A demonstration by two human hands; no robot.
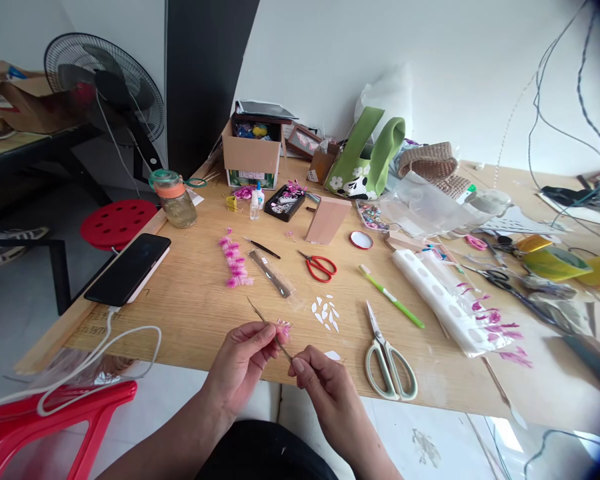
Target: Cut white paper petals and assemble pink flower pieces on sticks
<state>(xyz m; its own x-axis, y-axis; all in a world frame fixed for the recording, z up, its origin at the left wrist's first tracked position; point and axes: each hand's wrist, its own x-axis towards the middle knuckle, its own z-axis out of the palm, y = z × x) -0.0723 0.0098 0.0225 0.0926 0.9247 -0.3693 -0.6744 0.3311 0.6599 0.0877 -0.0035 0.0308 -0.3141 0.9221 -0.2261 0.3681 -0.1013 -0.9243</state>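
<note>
My left hand (243,357) pinches a thin brown stem (256,309) between thumb and fingers, and the stem's free end points up and away to the left. Its lower end is pinched in my right hand (325,387), just above the table's front edge. Beside my left fingertips shows a small shiny pink piece (284,327); whether it is fixed to the stem I cannot tell. Small white leaf-shaped cutouts (325,311) lie beyond my right hand. Close by are a clear packet of brown strips (271,273), red-handled scissors (321,267) and larger pale-green-handled scissors (390,363).
A pink fuzzy strip (235,260), black pen-like tool (263,248) and green toothbrush (393,297) lie on the table. A phone (130,270) with a white cable is at left, near a glass jar (177,203). A white roll (435,300) with pink pieces lies right.
</note>
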